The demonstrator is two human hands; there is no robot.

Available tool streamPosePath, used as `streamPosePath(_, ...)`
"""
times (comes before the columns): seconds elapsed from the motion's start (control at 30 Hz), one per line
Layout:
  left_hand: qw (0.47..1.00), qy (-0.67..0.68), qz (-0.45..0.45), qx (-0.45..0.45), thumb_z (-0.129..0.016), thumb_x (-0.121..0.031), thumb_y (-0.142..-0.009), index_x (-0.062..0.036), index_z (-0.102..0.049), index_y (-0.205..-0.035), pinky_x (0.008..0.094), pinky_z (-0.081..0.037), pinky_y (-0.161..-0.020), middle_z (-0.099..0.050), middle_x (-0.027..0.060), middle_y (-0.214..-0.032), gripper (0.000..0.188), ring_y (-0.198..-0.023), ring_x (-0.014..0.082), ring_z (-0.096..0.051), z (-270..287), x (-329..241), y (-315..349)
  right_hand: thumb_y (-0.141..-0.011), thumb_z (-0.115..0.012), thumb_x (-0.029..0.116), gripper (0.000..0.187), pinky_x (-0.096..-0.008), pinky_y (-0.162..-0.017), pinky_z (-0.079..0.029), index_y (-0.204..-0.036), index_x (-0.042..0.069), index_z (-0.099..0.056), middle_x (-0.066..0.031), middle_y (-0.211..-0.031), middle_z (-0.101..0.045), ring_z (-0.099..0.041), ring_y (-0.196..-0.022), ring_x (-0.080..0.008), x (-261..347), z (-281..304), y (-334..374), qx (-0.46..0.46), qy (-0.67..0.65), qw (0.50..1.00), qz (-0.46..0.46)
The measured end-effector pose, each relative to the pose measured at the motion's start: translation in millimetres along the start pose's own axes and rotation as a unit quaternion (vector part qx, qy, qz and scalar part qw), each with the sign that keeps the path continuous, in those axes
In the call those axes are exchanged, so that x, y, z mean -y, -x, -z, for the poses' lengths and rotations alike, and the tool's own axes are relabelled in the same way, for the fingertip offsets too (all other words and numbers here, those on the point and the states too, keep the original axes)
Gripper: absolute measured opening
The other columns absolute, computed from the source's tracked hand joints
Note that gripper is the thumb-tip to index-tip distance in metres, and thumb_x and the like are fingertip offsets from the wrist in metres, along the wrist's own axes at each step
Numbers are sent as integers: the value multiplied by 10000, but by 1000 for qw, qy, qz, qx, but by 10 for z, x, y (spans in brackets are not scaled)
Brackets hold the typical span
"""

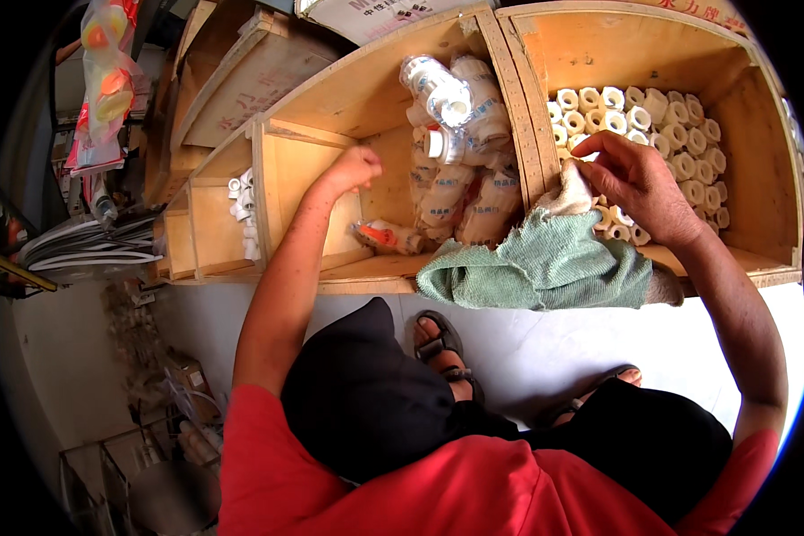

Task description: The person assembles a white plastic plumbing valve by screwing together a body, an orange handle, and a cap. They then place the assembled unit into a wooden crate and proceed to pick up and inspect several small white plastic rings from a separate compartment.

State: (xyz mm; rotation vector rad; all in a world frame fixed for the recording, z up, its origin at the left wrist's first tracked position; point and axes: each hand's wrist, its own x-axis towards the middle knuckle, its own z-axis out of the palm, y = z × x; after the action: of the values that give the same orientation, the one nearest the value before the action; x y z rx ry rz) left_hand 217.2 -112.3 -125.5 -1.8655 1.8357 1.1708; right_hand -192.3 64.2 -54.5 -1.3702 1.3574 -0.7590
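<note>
My left hand (355, 171) hovers over the left wooden compartment, its fingers curled closed with nothing visible in them. Near it lie bagged white pipe fittings (460, 192) and a small bagged piece with an orange part (389, 237). Over the right compartment is my right hand (639, 183), thumb and fingertips pinched together; what they hold, if anything, I cannot make out. Just beneath those fingertips rises the beige end of a green knitted cloth (536, 263), which drapes over the front edge. White hex-ended pipe fittings (688, 143) fill much of that right compartment.
A thick wooden divider (520, 107) separates the two compartments. Farther left, a smaller bin holds white fittings (243, 210). Cardboard boxes (250, 85) lean behind the bins, and pale pipes or hoses (89, 246) stick out at left. My sandaled feet (447, 348) stand below the front edge.
</note>
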Motion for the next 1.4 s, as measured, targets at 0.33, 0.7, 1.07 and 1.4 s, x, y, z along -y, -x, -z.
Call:
streamPosePath(0.33, 894, -372, 4, 251, -738, -163, -719, -111, -516, -1333, 341, -494, -899, -629, 137, -1206, 655, -1099, 293, -600, -701, 195, 181, -948, -591, 163, 212, -242, -644, -462, -1083, -1, -596, -24, -753, -610, -539, -689, -73, -41, 25, -6, -8, 25, 999, -21)
streamPosePath(0.7, 891, -388, -57, 229, -698, -127, -683, -118, -645, -1149, 360, -509, -824, -677, 122, -1066, 469, -997, 285, -634, -748, 180, 64, -949, -589, 151, 193, -234, -632, -452, -1073, 3, -593, -9, -713, -575, -520, -673, -63, -43, 6, -21, -10, 16, 999, -29)
streamPosePath(1.07, 964, -190, -41, 183, -729, -105, -717, -64, -664, -1094, 310, -512, -714, -682, 85, -931, 385, -839, 195, -632, -522, 380, 61, -956, -584, 151, 194, -232, -638, -453, -1079, 1, -593, -11, -724, -584, -518, -678, -62, -29, 8, -16, -4, 12, 1000, -23)
streamPosePath(1.4, 999, -18, -50, -3, -666, 48, -740, 39, -558, -1145, 287, -510, -691, -671, 109, -932, 419, -837, 165, -629, -422, 757, -169, -955, -585, 149, 190, -239, -647, -470, -1076, 4, -600, -14, -727, -593, -535, -680, -66, 2, 1, -23, -3, 31, 999, -29)
